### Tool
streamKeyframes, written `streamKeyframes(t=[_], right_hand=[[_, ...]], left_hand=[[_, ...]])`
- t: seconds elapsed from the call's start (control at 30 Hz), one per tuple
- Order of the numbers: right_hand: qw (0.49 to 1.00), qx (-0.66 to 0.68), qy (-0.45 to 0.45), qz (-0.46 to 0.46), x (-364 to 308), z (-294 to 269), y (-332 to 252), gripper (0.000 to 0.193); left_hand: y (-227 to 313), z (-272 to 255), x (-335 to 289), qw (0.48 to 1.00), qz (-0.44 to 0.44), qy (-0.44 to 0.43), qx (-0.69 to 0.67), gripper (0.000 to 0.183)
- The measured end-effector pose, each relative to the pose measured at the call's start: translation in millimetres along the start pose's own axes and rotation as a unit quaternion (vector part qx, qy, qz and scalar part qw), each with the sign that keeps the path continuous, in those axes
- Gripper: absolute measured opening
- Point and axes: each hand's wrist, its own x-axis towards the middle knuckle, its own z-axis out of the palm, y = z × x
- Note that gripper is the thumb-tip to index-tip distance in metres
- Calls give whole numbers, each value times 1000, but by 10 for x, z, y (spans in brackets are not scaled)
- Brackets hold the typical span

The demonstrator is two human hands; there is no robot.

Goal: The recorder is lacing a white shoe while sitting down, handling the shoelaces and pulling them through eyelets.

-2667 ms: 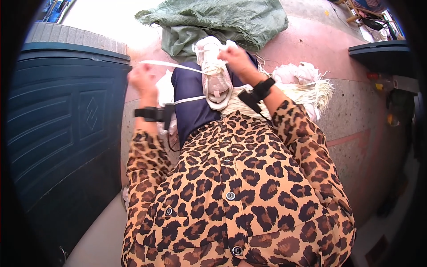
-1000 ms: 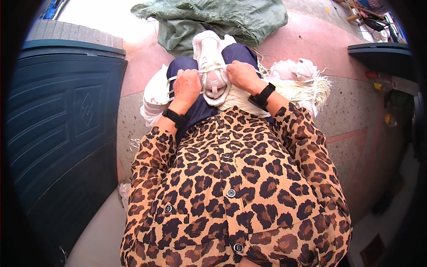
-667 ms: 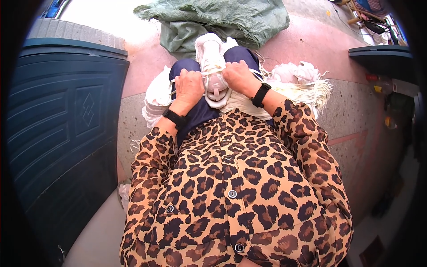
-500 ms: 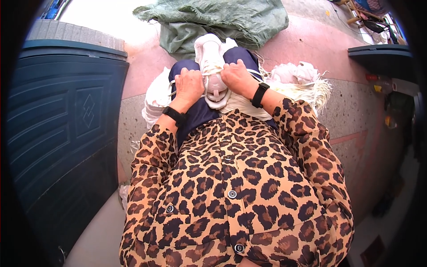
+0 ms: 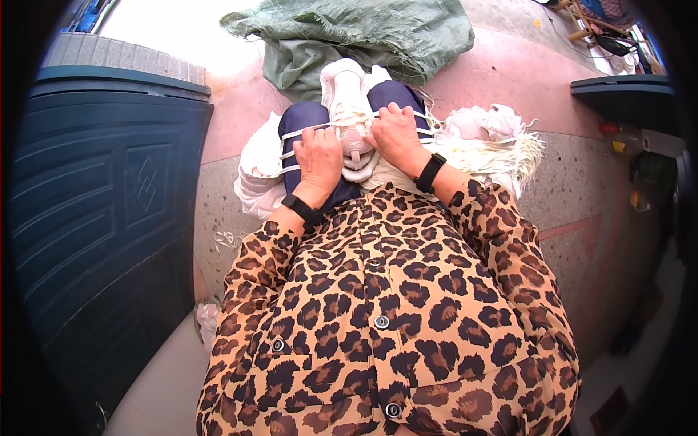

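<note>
A white sneaker [image 5: 346,94] with a pale pink tongue [image 5: 355,142] lies between my dark-trousered knees, its collar toward me. White shoelaces [image 5: 293,134] spread from it in several strands over both thighs. My left hand [image 5: 318,158] is closed at the shoe's left edge, its curled fingers on the lace strands there. On the other side my right hand [image 5: 400,139] has its fingers bent in a pinch beside the tongue, on the shoelace. Its exact grip is partly hidden by the hand itself. Each wrist wears a black band.
White shoe pieces [image 5: 263,163] are piled beside my left leg. More pale pieces [image 5: 483,120] and a bundle of cream laces [image 5: 516,154] lie to the right. A green woven sack [image 5: 371,36] covers the floor ahead. A dark blue panelled door [image 5: 109,167] stands at left.
Both hands have drawn closer to me and lower along the shoe, the left also a little rightward. More lace strands now show across the thighs.
</note>
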Motion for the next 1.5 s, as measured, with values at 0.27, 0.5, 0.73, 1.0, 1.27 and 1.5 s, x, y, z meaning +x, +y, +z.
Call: streamKeyframes(t=[0.27, 0.5, 0.73, 1.0, 1.27, 1.5], right_hand=[[978, 201, -21, 48, -59, 245, 246, 16], [988, 153, -7, 35, -80, 275, 78, 13], [978, 201, 34, 50, -71, 205, -10, 10], [990, 8, 4, -141, 127, 24, 89, 9], [821, 469, 322, -49, 294, -1310, 160, 9], [690, 622, 368, 50, 71, -1975, 384, 20]], left_hand=[[-1, -191, 258, 997, 34, -20, -72, 9], [178, 114, 1146, 823, -91, -373, -420, 36], [127, 150, 1333, 771, -113, -496, -384, 56], [-107, -138, 1434, 668, -246, -358, -604, 48], [-59, 251, 1357, 600, -307, -397, -623, 48], [254, -106, 1150, 811, -218, -377, -390, 39]])
